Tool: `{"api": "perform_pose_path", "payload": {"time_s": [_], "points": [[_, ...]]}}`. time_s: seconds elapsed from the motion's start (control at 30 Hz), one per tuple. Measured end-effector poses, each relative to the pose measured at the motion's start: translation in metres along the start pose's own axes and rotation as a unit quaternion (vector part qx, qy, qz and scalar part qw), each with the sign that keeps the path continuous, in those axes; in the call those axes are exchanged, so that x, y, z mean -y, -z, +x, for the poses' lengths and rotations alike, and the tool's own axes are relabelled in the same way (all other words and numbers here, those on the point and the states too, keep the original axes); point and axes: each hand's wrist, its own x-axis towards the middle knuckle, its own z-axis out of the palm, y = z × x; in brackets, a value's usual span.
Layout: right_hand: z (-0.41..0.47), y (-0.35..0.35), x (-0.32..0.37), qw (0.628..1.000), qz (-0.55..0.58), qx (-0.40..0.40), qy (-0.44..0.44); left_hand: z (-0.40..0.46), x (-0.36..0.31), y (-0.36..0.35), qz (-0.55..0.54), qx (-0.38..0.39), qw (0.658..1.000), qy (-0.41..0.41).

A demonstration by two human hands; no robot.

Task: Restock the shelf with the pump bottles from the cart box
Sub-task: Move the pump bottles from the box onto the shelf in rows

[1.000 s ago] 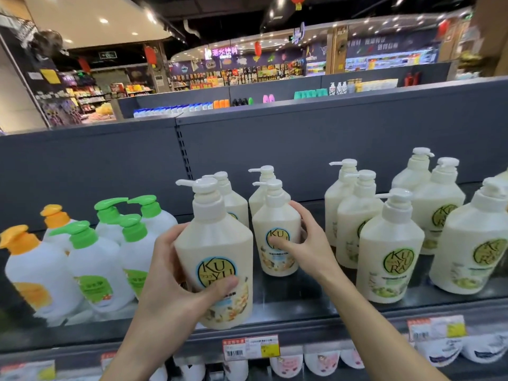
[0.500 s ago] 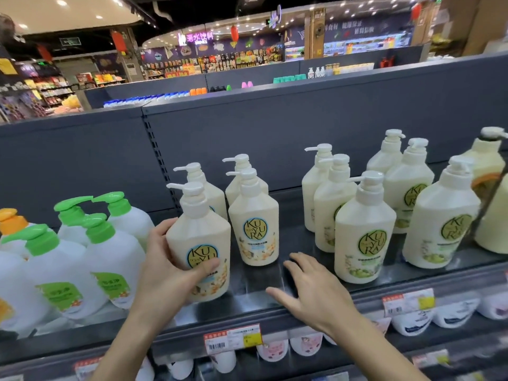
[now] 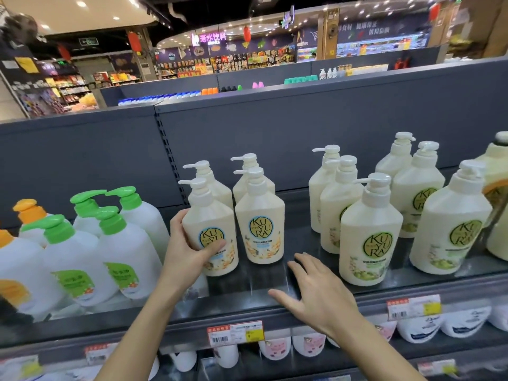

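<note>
My left hand (image 3: 183, 251) is wrapped around a cream pump bottle with a blue label (image 3: 211, 229), which stands upright on the dark shelf (image 3: 264, 295). Just right of it stands a second blue-label bottle (image 3: 259, 224), with two more behind this pair. My right hand (image 3: 316, 291) hovers over the shelf's front edge, fingers spread, holding nothing. The cart box is out of view.
Cream bottles with green labels (image 3: 368, 237) fill the shelf's right side. White bottles with green pumps (image 3: 121, 251) and orange pumps (image 3: 27, 213) crowd the left. Price tags (image 3: 236, 332) hang on the shelf's front rail, with pouches on the shelf below. A grey back panel (image 3: 275, 127) closes the rear.
My right hand let go of the second blue-label bottle and drew back to the shelf's front edge. My left hand set its bottle down beside it and still grips it.
</note>
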Motion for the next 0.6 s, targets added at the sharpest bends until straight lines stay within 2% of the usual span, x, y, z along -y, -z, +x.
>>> {"api": "perform_pose_path", "payload": {"time_s": [0.3, 0.6], "points": [[-0.002, -0.002, 0.000, 1.000, -0.006, -0.003, 0.000, -0.006, -0.011, -0.006, 0.080, -0.044, 0.996, 0.002], [0.000, -0.001, 0.001, 1.000, 0.000, -0.002, -0.003, -0.005, -0.011, -0.007, 0.132, -0.049, 0.990, -0.012]]}}
